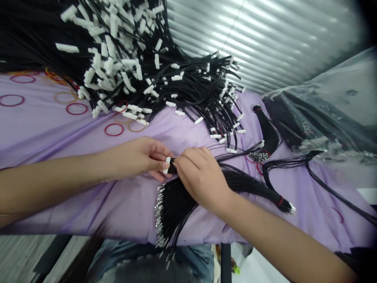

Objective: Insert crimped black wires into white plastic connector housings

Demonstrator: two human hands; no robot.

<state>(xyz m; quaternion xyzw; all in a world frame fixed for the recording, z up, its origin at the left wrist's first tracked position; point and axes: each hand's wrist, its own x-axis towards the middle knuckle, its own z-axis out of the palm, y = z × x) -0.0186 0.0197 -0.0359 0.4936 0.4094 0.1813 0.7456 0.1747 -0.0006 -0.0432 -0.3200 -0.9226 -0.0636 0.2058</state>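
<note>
The fingers of my left hand (149, 159) pinch a white connector (166, 167), thumb on top, above the worktop (123, 200) with its lilac cloth. The fingers of my right hand (200, 173) are curled together, gripping the black wires (173, 168) just beside that connector. Below my hands, a fan of silver-tipped wires (176, 208) spreads over the cloth, some tips past the near edge. To the right lies a black bundle (256, 184), tied near its silver ends with a red rubber band (279, 201). Beyond my hands sprawls a heap of black cables with white connectors (188, 84), and a clear plastic bag (324, 106) sits at far right
</note>
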